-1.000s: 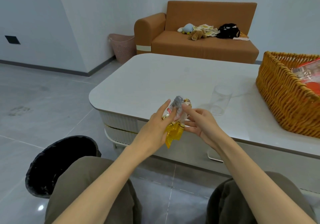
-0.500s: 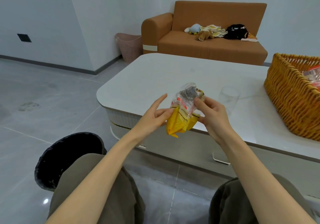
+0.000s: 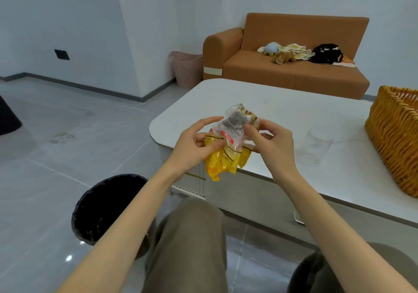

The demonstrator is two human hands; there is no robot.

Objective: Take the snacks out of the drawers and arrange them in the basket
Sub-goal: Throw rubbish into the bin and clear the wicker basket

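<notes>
I hold a small bundle of snack packets in front of me, over the near left corner of the white table. The bundle has yellow packets below and a clear wrapper with red and grey print on top. My left hand pinches the yellow packets from the left. My right hand grips the clear wrapper from the right. The woven orange basket stands on the table at the far right, partly cut off by the frame. The drawer fronts under the table edge are shut.
A clear glass stands on the table between my right hand and the basket. A black bin sits on the floor by my left knee. Behind the table are an orange sofa with soft toys and a pink hamper.
Both hands have lifted the snack bundle slightly and spread it; more of the yellow packets shows. The view has swung left, so the basket sits further right.
</notes>
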